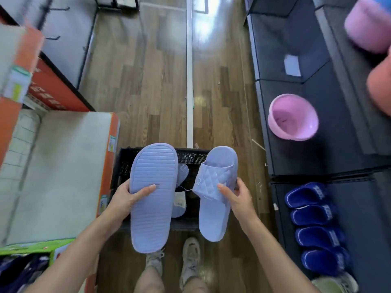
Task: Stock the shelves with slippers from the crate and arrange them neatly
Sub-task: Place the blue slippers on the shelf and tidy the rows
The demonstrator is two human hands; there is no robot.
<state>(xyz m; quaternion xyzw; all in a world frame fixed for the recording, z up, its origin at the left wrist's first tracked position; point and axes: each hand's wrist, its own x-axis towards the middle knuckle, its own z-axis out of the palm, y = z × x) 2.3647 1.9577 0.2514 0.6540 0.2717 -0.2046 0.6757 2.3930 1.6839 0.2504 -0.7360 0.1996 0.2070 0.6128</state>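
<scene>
Above the crate [190,155], the left hand [123,199] gripped one lilac slipper [152,187] sole-up, the right hand [238,197] its mate [213,210]. Right of the crate, navy slippers [315,227] lined the shelf [372,208]; more lay inside, unstocked.

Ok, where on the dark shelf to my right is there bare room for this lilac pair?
The dark shelf is bare between the pink basin and the row of navy slippers, and again in the strip right of that row. The row itself is packed, slippers touching. Left hand grips the sole-up slipper, right hand the strap-up slipper.
</scene>
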